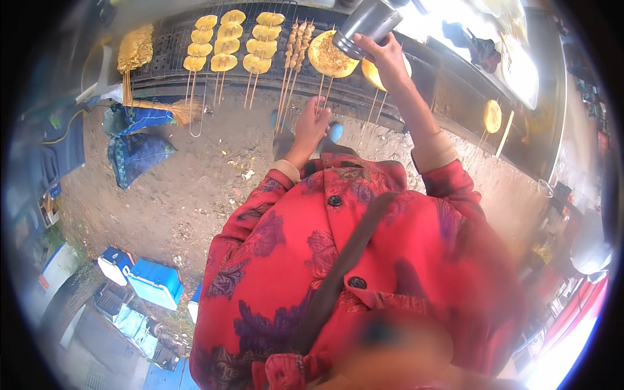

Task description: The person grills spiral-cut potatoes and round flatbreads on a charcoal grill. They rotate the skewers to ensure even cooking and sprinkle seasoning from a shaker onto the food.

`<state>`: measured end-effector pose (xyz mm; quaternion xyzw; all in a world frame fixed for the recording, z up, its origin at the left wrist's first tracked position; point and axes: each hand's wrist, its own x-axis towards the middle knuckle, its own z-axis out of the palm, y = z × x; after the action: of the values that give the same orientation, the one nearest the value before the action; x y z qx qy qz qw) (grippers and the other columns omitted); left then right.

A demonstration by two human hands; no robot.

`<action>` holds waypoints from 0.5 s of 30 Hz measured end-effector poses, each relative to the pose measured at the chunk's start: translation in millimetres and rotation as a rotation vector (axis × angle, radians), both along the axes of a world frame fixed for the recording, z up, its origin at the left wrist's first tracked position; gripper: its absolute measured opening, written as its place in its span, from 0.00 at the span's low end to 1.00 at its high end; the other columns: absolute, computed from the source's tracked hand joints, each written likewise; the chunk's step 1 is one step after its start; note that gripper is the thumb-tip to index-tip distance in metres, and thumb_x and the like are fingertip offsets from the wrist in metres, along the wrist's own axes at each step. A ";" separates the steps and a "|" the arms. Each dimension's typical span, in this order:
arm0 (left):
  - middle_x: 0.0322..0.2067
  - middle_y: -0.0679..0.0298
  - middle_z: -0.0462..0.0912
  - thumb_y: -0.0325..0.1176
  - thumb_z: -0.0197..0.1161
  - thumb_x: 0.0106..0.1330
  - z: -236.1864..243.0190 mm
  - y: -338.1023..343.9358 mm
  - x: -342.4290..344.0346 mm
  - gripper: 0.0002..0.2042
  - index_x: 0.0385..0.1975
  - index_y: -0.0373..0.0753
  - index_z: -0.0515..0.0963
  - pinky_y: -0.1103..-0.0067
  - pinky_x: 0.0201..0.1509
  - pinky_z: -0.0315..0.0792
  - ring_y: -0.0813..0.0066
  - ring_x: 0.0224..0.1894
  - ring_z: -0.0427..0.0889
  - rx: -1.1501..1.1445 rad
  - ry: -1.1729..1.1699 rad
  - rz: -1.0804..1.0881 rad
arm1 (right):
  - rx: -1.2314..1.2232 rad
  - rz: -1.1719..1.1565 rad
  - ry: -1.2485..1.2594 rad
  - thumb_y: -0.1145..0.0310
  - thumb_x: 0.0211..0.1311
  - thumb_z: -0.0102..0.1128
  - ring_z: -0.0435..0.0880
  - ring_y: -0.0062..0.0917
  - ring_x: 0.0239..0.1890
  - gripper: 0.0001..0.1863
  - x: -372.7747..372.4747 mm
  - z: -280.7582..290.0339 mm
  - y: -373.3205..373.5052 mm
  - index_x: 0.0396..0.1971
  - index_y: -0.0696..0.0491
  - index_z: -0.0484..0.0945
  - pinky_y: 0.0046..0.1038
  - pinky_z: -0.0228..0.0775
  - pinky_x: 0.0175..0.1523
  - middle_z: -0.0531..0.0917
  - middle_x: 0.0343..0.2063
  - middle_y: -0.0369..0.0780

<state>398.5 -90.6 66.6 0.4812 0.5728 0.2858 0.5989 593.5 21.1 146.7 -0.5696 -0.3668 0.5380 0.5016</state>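
My right hand (pixel 389 60) grips a steel cylindrical container (pixel 361 29), tipped sideways over a round golden flat piece (pixel 330 57) on two sticks at the grill. My left hand (pixel 312 120) has its fingers closed on the lower ends of those sticks. Beside them lie thin meat skewers (pixel 296 49) and three rows of sliced yellow pieces on sticks (pixel 227 44). A second round piece (pixel 374 73) is partly hidden behind my right hand.
The long grill (pixel 166 78) runs along the top, with a skewered oval piece (pixel 492 116) farther right and yellow bundled food (pixel 135 47) at its left end. Blue bags (pixel 135 159) lie on the dirt ground. Blue coolers (pixel 155 283) sit at lower left.
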 end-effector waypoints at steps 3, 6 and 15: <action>0.19 0.72 0.72 0.36 0.54 0.64 -20.2 12.2 0.9 0.14 0.47 0.39 0.71 0.83 0.20 0.62 0.85 0.19 0.71 0.274 0.202 0.007 | 0.093 -0.090 0.132 0.57 0.46 0.70 0.76 0.29 0.46 0.36 5.6 22.7 -1.0 0.48 0.64 0.65 0.29 0.67 0.52 0.75 0.42 0.46; 0.17 0.74 0.68 0.36 0.52 0.65 -14.7 8.9 -1.2 0.14 0.48 0.39 0.72 0.86 0.17 0.56 0.88 0.16 0.64 0.069 -0.046 0.034 | 0.172 -0.024 0.312 0.59 0.51 0.66 0.77 0.25 0.40 0.30 15.9 68.1 -9.9 0.46 0.64 0.66 0.28 0.71 0.47 0.75 0.39 0.42; 0.17 0.77 0.61 0.44 0.46 0.70 -5.3 20.6 -7.4 0.18 0.50 0.37 0.70 0.91 0.13 0.46 0.93 0.13 0.53 -0.483 -0.619 -0.013 | 0.152 -0.109 0.156 0.62 0.53 0.64 0.76 0.24 0.41 0.26 9.9 23.1 1.5 0.47 0.61 0.66 0.26 0.71 0.47 0.74 0.39 0.41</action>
<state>391.1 -70.0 61.3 0.2209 0.4129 0.2707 0.8411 603.4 22.6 169.9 -0.5054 -0.3346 0.5233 0.5989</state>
